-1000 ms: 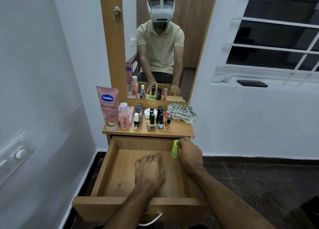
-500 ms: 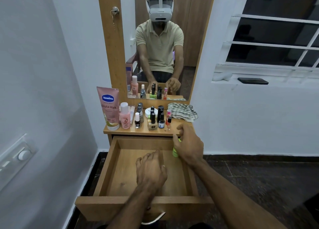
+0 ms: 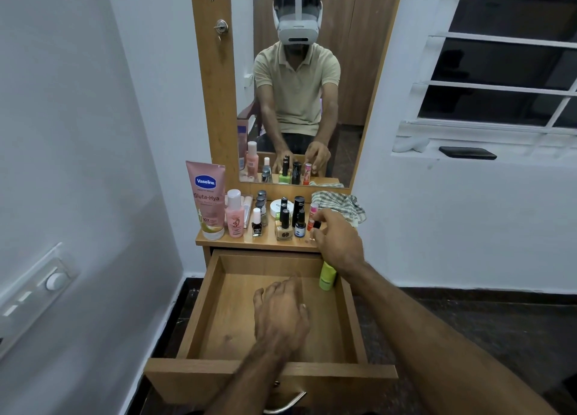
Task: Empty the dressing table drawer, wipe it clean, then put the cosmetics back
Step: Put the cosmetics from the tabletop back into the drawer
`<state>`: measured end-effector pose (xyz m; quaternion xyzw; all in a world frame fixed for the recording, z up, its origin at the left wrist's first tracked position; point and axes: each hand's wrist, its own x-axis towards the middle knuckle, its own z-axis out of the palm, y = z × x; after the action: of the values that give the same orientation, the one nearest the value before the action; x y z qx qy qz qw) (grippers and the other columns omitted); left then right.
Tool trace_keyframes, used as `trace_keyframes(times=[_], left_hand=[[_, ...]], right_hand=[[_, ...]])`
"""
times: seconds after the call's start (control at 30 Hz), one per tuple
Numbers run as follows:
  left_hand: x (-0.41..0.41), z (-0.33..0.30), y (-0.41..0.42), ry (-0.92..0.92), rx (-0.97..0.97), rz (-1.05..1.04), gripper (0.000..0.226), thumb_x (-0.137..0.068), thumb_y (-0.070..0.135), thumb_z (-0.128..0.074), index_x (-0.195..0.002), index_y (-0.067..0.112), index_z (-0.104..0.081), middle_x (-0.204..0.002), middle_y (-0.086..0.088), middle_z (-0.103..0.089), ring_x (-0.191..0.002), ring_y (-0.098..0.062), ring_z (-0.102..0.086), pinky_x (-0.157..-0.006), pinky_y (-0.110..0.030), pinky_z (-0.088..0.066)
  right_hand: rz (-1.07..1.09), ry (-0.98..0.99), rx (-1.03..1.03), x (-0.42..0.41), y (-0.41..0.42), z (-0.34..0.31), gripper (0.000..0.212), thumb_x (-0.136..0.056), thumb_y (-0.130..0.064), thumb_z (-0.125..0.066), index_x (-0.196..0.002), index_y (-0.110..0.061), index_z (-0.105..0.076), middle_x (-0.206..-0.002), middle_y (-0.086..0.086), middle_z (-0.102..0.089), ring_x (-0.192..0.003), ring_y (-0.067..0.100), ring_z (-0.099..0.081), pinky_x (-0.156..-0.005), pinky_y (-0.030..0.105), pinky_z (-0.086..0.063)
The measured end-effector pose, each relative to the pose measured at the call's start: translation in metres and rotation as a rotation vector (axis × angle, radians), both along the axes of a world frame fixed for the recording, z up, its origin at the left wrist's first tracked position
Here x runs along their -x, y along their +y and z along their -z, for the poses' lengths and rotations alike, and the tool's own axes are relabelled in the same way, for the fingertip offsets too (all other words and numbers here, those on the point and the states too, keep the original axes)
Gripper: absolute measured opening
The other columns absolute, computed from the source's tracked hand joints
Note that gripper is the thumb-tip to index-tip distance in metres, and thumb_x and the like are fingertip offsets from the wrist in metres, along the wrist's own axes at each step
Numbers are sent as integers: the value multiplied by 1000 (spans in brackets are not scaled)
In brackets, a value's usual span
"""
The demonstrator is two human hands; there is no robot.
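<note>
My drawer [image 3: 199,314] is pulled out across the lower middle of the frame, and my left hand [image 3: 281,313] lies inside it, palm down, the fingers spread and loosely bent, holding nothing. At the drawer's upper right corner a lime-green bottle [image 3: 327,276] stands upright against the side wall, partly covered by my right forearm.

My right hand [image 3: 338,241] reaches over the front right edge of the worktop [image 3: 249,241], at the right end of the row of cosmetics. Its fingers are curled toward a small dark-capped bottle [image 3: 316,225] just in front of the pink lip balm stick [image 3: 313,214]. Thumb and fingertip sit either side of it, but my knuckles hide the contact, so I cannot tell whether this grip has closed on it or is only touching.

The rest of the cosmetics stand crowded on the worktop in the middle of the frame: the tall pink Vaseline tube [image 3: 207,199] at the left, a small pink bottle [image 3: 234,214] beside it, then several nail polish bottles, among them a beige one [image 3: 283,228] and a dark blue one [image 3: 299,224], with a white round jar [image 3: 278,207] behind. A checked cloth [image 3: 342,203] lies bunched at the back right of the worktop, under the mirror [image 3: 349,102].
</note>
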<state>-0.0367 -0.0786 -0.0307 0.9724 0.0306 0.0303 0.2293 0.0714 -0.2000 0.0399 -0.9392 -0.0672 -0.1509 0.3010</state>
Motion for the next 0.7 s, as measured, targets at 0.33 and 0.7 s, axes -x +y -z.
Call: trace_keyframes(times=[0.33, 0.7], left_hand=[[4, -5, 0, -201, 160, -52, 49, -102, 46, -39, -148, 31, -41, -120, 12, -67, -116, -6, -55, -116, -37, -24], [3, -5, 2, -236, 103, -69, 22, -101, 40, -46, -118, 37, -60, -102, 17, -68, -101, -2, -59, -109, -33, -26]], right_hand=[[-242, 326, -159, 31, -14, 1, 24, -94, -6, -64, -109, -25, -68, -103, -7, -71, -94, 10, -70, -84, 28, -59], [-363, 445, -232, 49, -22, -2, 27, -94, -3, -67, -111, -23, -72, -93, -19, -62, -81, -10, -61, -62, 4, -43]])
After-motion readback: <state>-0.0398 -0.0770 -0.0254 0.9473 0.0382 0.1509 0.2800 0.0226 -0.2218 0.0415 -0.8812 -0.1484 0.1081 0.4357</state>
